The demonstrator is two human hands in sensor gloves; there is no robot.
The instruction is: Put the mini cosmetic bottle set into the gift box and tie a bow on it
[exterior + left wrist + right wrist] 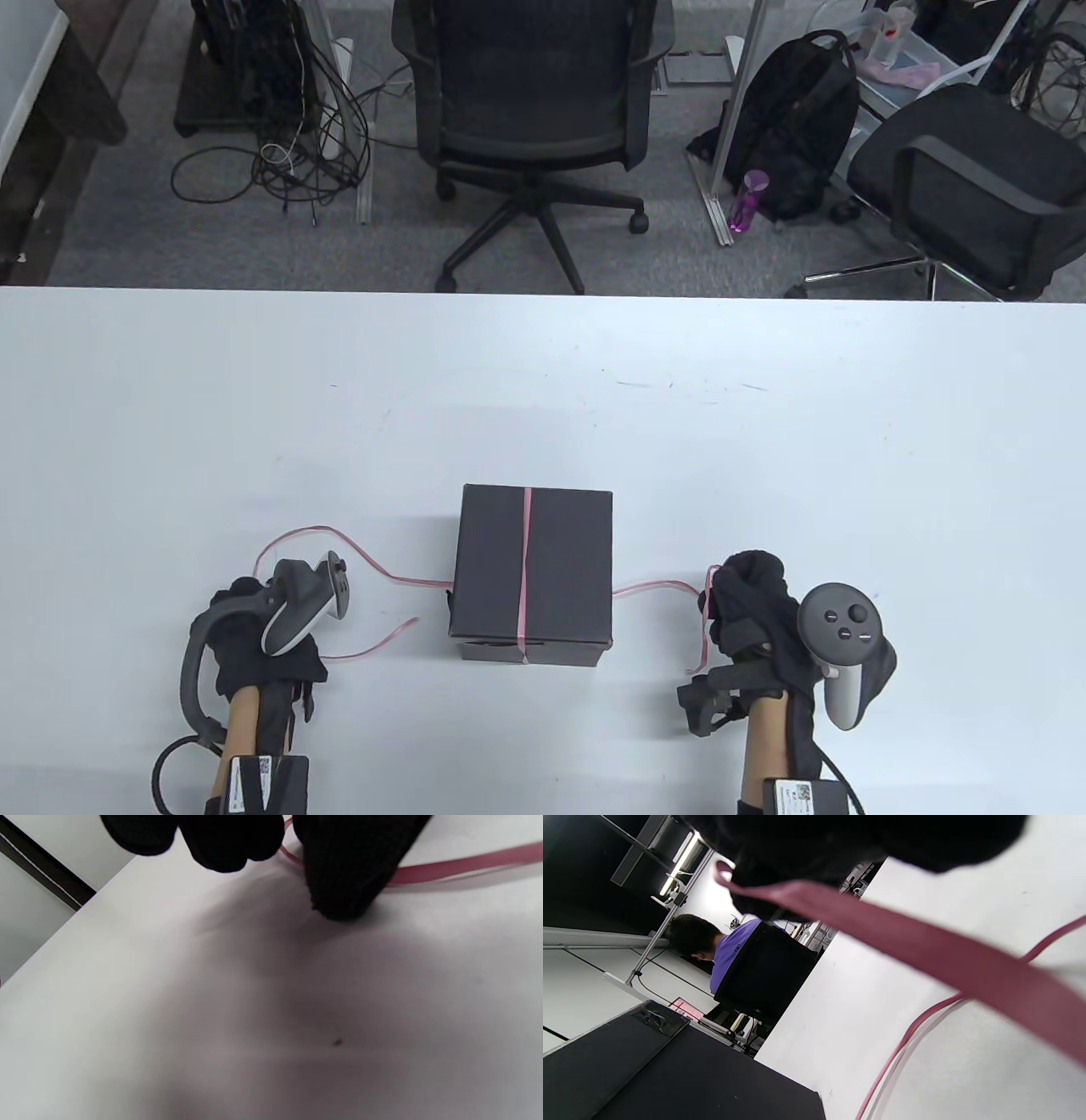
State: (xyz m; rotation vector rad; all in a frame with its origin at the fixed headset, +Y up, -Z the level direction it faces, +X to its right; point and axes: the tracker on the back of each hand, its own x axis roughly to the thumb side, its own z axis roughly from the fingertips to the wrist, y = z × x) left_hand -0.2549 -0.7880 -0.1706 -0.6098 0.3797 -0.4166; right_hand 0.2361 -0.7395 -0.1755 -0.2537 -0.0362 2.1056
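While the closed box [533, 573] sits mid-table between both hands, ribbon [523, 564] runs over its lid; the right hand [751, 607] pinches one end, the left hand [254, 628] curls onto the other, just beside it.

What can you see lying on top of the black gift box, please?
A pink ribbon runs front to back across the closed lid of the black gift box, its ends trailing off to each hand. No bow sits there yet. The lid hides the contents, so the bottles cannot be seen.
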